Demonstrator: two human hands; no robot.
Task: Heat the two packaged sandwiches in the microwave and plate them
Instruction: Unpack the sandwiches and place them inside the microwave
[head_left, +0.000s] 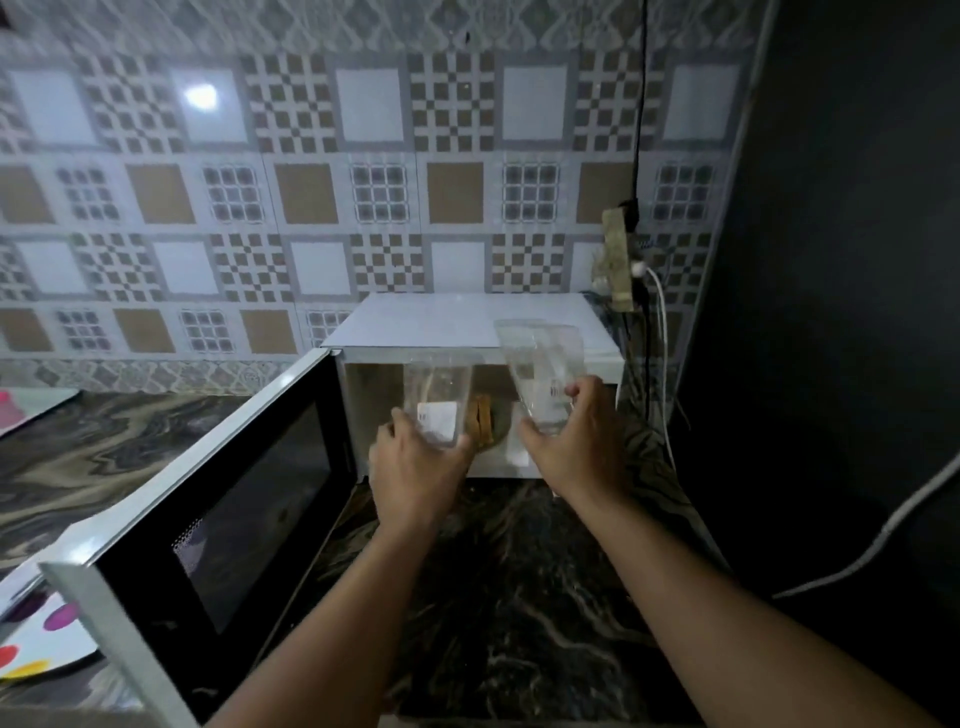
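A white microwave (467, 322) stands on the dark marble counter with its door (218, 493) swung wide open to the left. In front of its cavity, my left hand (415, 462) grips a clear plastic sandwich package (439, 400) with a white label. My right hand (576, 436) holds a second clear package (543, 369), tilted and raised a little higher. Both packages look see-through with nothing inside. A brown sandwich (483, 418) lies inside the cavity between my hands.
A white plate with coloured dots (36, 644) lies at the lower left beside the door. A pink object (8, 408) sits at the far left. A power strip and cables (621, 260) hang right of the microwave, next to a black wall (841, 260).
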